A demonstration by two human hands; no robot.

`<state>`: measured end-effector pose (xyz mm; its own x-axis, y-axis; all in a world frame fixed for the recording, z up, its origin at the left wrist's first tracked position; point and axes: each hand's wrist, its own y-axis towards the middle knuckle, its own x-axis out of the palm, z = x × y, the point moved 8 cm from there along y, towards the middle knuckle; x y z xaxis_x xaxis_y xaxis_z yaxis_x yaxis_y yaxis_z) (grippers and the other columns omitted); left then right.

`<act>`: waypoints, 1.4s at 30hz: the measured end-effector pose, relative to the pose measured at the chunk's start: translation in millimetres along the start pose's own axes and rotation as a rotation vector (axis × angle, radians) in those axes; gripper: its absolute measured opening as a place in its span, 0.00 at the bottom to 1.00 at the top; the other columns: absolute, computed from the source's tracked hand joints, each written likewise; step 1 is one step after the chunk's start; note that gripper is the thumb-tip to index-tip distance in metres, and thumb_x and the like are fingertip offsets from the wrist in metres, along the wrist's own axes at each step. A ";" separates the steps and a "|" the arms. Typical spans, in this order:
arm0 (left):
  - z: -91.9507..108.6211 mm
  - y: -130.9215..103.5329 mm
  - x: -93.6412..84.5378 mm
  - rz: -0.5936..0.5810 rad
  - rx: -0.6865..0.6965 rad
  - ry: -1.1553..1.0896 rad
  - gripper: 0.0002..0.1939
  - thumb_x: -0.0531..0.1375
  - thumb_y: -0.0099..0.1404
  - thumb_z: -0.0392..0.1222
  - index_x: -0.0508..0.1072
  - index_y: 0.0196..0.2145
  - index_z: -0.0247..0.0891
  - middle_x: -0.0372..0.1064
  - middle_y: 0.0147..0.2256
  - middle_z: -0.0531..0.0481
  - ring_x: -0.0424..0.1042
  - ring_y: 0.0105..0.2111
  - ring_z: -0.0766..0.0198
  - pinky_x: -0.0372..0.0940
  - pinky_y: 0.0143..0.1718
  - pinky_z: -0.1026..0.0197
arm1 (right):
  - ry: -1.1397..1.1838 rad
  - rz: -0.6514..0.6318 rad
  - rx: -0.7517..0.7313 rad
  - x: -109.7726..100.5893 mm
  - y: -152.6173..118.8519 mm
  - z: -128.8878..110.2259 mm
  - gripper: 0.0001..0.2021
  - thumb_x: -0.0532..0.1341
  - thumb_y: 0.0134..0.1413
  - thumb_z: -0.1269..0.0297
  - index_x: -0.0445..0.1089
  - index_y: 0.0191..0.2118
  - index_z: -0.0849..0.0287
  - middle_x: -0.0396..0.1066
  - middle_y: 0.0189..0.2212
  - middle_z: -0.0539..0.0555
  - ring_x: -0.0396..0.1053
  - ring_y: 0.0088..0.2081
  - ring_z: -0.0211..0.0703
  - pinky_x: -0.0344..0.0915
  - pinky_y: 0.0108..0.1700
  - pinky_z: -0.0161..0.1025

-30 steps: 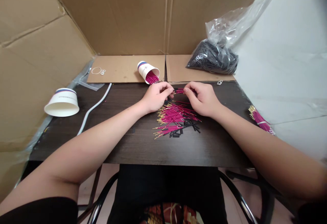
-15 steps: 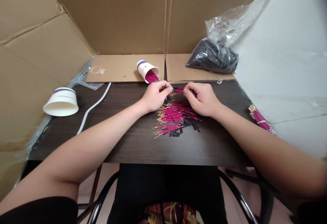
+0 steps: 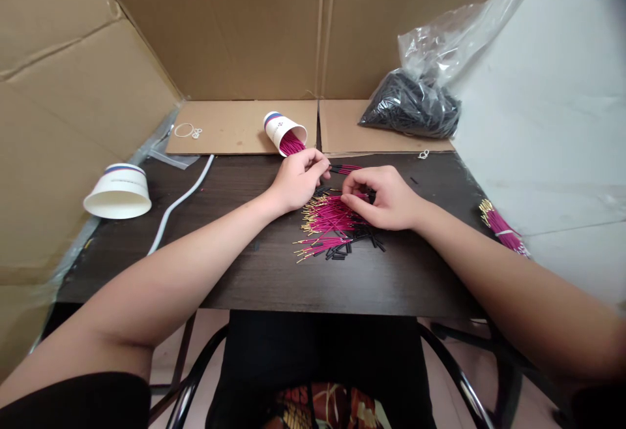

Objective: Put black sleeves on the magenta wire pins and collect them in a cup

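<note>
My left hand stays pinched on a few magenta wires, while my right hand has left them for the loose pile just below my grip, whether holding any I can't tell, so the left alone seemingly carries them.

Hands: two, left hand and right hand. Paper cups: two. Bag of black pieces: one. Tied wire bundle: one. White tube: one. Flat cardboard sheets: two. Loose magenta wires and loose black pieces: many, overlapping, exact count not readable.
</note>
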<state>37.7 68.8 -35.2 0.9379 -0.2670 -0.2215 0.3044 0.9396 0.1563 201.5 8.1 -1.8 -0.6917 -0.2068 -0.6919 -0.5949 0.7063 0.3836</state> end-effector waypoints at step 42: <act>4.1 -1.2 4.4 -0.065 0.024 -0.021 0.12 0.62 0.79 0.34 0.74 0.34 0.38 0.79 0.32 0.48 0.70 0.28 0.67 0.66 0.35 0.61 | 0.236 0.491 0.261 -26.9 -10.0 30.0 0.15 0.71 0.71 0.47 0.81 0.42 0.55 0.80 0.31 0.53 0.70 0.26 0.40 0.67 0.28 0.41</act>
<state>42.1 65.7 -32.4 0.9194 -0.3316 -0.2115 0.3680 0.9151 0.1651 238.3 26.9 -5.3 -0.9499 0.0617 -0.3065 -0.0840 0.8939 0.4404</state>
